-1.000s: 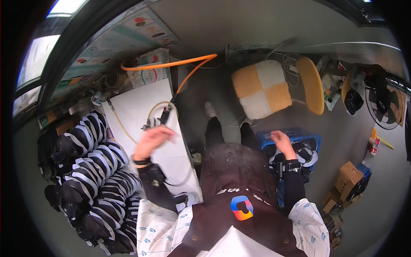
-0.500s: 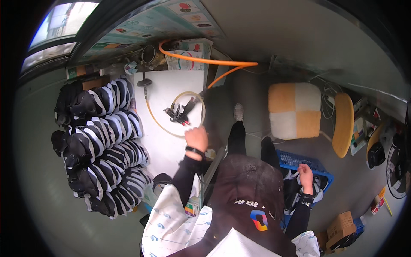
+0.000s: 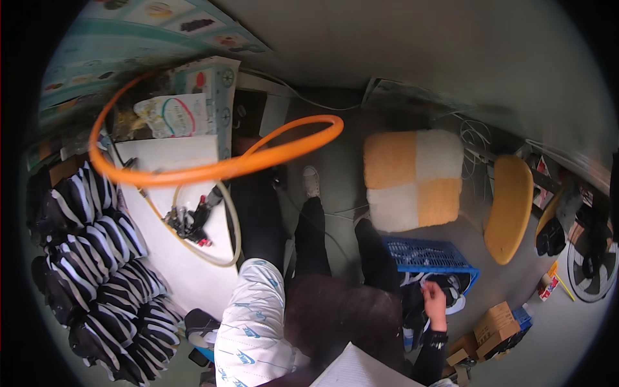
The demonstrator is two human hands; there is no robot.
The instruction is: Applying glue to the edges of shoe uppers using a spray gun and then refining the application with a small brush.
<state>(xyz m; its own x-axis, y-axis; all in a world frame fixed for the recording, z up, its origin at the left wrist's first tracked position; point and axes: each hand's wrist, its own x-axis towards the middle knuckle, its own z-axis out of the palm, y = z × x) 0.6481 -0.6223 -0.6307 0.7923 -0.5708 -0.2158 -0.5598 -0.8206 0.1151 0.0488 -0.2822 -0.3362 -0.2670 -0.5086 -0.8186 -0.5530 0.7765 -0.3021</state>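
Note:
My left arm, in a white patterned sleeve (image 3: 250, 316) over a black undersleeve, reaches forward past the table's right edge. The left hand (image 3: 247, 143) is dim in shadow and partly behind the looped orange hose (image 3: 213, 174); its fingers cannot be made out. On the white table (image 3: 206, 284) lies a dark spray gun (image 3: 190, 222) with red parts and a yellowish clear hose (image 3: 236, 238). Over the blue plastic basket (image 3: 432, 255) hangs my right hand (image 3: 435, 306), its fingers curled together. Whatever they hold is hidden. Black and grey shoe uppers (image 3: 454, 287) lie in the basket.
Rows of black, grey and white shoe uppers (image 3: 103, 258) stand left of the table. A checkered cushioned seat (image 3: 414, 180) and a yellow chair back (image 3: 509, 209) are at the right, with a fan (image 3: 592, 264) and cardboard boxes (image 3: 496, 329) beyond. Loose cables (image 3: 474, 148) trail near the wall.
My left hand has gone from beside the spray gun to forward and below the hose. The view has shifted right, and the orange hose looms larger. My right hand remains over the basket.

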